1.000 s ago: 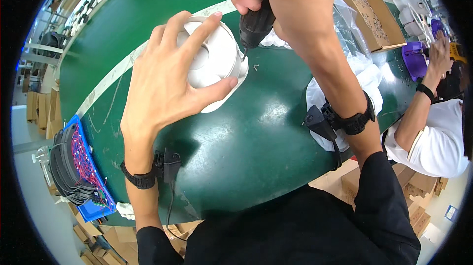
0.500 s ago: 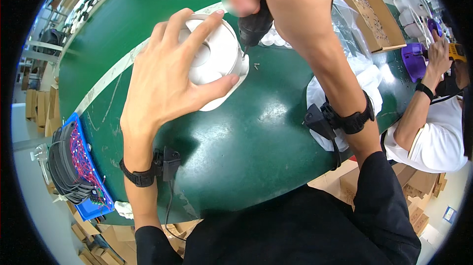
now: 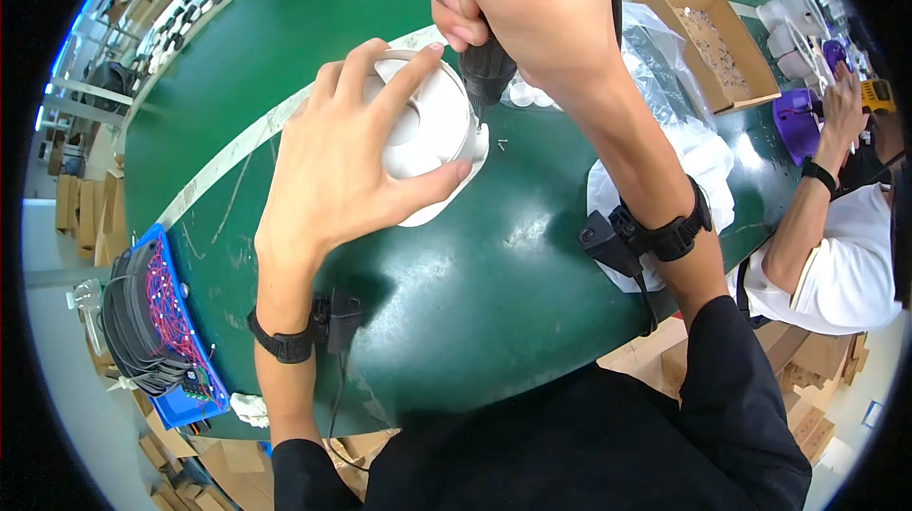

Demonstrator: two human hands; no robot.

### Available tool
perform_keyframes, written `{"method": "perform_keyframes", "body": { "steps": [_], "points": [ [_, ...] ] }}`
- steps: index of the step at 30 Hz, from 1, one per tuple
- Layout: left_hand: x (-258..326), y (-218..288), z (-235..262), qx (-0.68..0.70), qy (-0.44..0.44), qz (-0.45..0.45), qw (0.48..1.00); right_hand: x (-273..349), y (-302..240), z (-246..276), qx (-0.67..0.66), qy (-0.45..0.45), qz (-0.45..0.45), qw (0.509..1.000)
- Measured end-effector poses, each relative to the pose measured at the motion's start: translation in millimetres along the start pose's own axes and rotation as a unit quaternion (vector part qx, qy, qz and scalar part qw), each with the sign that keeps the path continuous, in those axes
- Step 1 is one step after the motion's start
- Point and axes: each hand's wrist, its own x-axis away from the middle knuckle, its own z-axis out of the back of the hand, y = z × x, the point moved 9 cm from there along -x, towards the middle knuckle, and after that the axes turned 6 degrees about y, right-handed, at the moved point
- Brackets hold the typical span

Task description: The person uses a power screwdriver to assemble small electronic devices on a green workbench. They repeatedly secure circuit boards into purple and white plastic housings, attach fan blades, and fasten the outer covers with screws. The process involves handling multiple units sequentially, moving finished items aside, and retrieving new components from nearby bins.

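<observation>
A white round plastic housing (image 3: 456, 136) sits on the green table in front of me. My left hand (image 3: 328, 155) spreads across it, fingertips on the far rim and thumb on the near side, holding it. My right hand (image 3: 537, 12) wraps round a black electric screwdriver (image 3: 486, 69), its upper part hidden by the hand. The tool points down at a small post on the housing's right edge; the tip's exact contact is hard to make out. Two small screws (image 3: 503, 143) lie just right of the housing.
Right of my right forearm lie clear and white plastic bags (image 3: 660, 122) and a cardboard box (image 3: 760, 93) of small parts. A blue tray (image 3: 180, 406) with wires stands at the left edge. At far right, a co-worker's hand (image 3: 841, 103) is near a purple bowl (image 3: 796, 122).
The view has shifted slightly. My right hand has tilted left over the screwdriver, and its fingers show more sharply. The left hand keeps its hold on the housing.
</observation>
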Motion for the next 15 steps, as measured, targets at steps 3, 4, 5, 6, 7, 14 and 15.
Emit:
{"method": "perform_keyframes", "body": {
  "steps": [3, 4, 5, 6, 7, 14, 15],
  "points": [
    [1, 0, -1, -0.004, -0.002, -0.001, 1.000, 0, 0, -1, 0.019, 0.013, -0.007, 1.000],
    [1, 0, -1, -0.004, -0.001, -0.002, 1.000, 1, 0, -2, 0.007, 0.015, -0.024, 1.000],
    [1, 0, -1, -0.004, 0.000, -0.004, 1.000, 1, 0, -1, 0.002, 0.011, -0.035, 0.999],
    [1, 0, 0, -0.004, 0.000, -0.004, 1.000, 1, 1, -1, -0.003, 0.007, -0.046, 0.999],
    [1, 0, 0, -0.003, 0.001, -0.004, 1.000, 1, 3, 1, -0.002, -0.002, -0.051, 0.999],
    [4, 1, 4, -0.004, -0.010, 0.014, 1.000, -8, -8, 4, 0.109, -0.019, 0.009, 0.994],
    [6, -2, 5, -0.052, -0.006, 0.036, 0.998, -12, -6, 5, 0.121, -0.024, 0.029, 0.992]
  ]
}}
